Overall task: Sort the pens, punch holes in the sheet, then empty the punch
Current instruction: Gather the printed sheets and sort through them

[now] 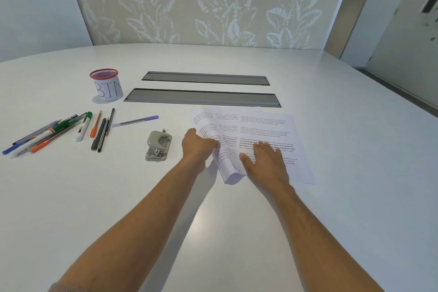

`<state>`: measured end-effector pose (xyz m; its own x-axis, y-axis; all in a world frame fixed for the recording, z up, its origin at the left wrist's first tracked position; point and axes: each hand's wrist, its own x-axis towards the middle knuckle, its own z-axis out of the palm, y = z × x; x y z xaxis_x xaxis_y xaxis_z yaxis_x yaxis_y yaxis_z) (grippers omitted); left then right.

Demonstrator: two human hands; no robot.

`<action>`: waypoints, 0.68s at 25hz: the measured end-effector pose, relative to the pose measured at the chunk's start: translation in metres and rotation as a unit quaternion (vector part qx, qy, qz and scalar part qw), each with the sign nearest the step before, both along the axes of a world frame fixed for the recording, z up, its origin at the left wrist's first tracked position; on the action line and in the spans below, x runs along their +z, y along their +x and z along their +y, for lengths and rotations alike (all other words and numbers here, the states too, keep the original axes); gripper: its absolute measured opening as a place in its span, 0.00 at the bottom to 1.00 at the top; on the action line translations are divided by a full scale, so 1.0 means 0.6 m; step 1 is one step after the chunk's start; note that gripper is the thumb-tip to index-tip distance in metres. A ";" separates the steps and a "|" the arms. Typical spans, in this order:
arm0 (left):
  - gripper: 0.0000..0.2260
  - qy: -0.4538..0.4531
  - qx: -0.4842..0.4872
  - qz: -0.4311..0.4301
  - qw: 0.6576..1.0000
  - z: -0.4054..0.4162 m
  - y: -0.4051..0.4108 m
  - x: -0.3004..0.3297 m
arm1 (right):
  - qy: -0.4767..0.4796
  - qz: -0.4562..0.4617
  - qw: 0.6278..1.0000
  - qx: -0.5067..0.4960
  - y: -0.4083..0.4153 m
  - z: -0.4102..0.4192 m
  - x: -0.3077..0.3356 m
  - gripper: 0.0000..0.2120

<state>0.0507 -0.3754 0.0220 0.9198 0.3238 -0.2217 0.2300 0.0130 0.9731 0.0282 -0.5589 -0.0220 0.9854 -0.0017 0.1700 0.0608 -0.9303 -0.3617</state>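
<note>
Folding the sheet (265,135) over seems to be the step in hand. The left hand (198,146) pinches the sheet's left edge and has it lifted and curled toward the middle, while the right hand (266,161) lies flat on the printed face, fingers spread, pinning it to the table (237,220). It may be more than one leaf; I cannot tell.

The pens (47,134) lie loose on the table well to the left, fanned in rough clusters, with a purple pen (136,121) apart nearer the middle. Whether that counts as sorted is a judgement: they look grouped but not tidied, and none stand in the cup (106,85) marked BIN, which sits behind them.

The punch (158,146) rests on the table just left of the left hand, touching neither hand nor the sheet. No holes show in the sheet, so punching looks not yet done, and emptying the punch, probably into the cup, is left too. By my reading, the task is near its middle: the sheet is being readied and the punch waits.
</note>
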 end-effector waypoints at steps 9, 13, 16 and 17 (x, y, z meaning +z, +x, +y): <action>0.13 -0.157 -0.052 0.070 0.984 0.011 0.021 0.012 | 0.012 0.006 1.000 -0.002 0.001 -0.003 -0.001 0.25; 0.07 -0.080 -0.065 0.050 0.993 0.011 0.025 0.003 | 0.014 -0.001 1.000 -0.003 0.000 -0.002 -0.003 0.25; 0.08 -0.007 -0.049 0.014 0.999 0.007 0.026 -0.006 | 0.015 -0.005 1.000 -0.004 -0.001 -0.003 -0.002 0.25; 0.09 -0.001 -0.051 0.014 0.999 0.006 0.026 -0.008 | 0.016 -0.004 1.000 -0.002 -0.002 -0.002 -0.002 0.25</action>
<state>0.0663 -0.3717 0.0174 0.9415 0.2275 -0.2486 0.2575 -0.0098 0.9662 0.0271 -0.5602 -0.0233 0.9841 -0.0117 0.1772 0.0595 -0.9183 -0.3914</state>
